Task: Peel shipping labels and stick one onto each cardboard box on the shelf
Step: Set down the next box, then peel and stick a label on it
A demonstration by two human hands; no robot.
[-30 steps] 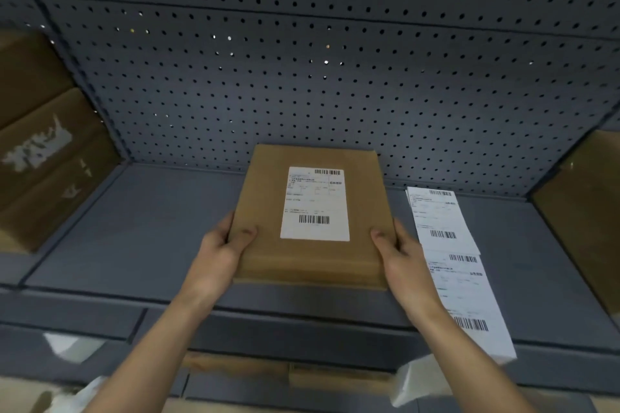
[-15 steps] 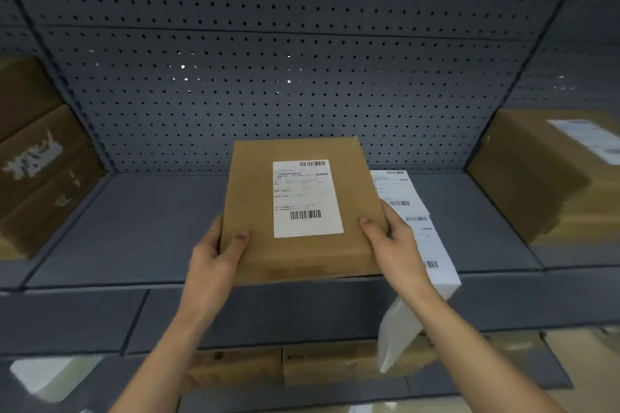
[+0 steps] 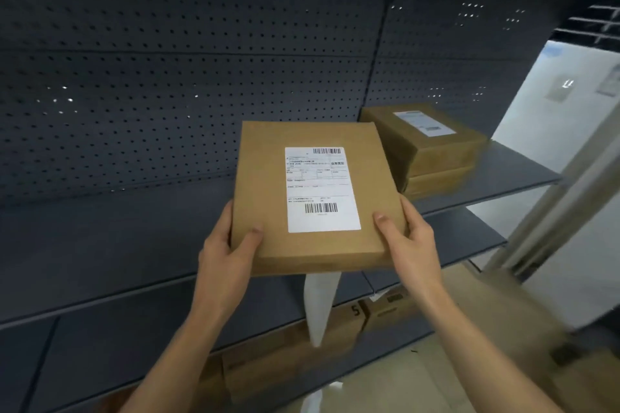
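a flat brown cardboard box [image 3: 261, 178] is held in the air in front of a dark grey metal shelf [image 3: 117, 245], and a white printed shipping label [image 3: 322, 189] is stuck on its upper face. its near left corner is gripped by the left hand [image 3: 228, 255], with the thumb laid on top. its near right corner is gripped the same way by the right hand [image 3: 409, 241]. below the box a white paper strip [image 3: 320, 305] is seen hanging down. behind and to the right of the box, two brown cardboard boxes [image 3: 443, 157] are stacked on the shelf, the upper one labelled. behind the box a dark perforated back panel [image 3: 167, 94] is seen.
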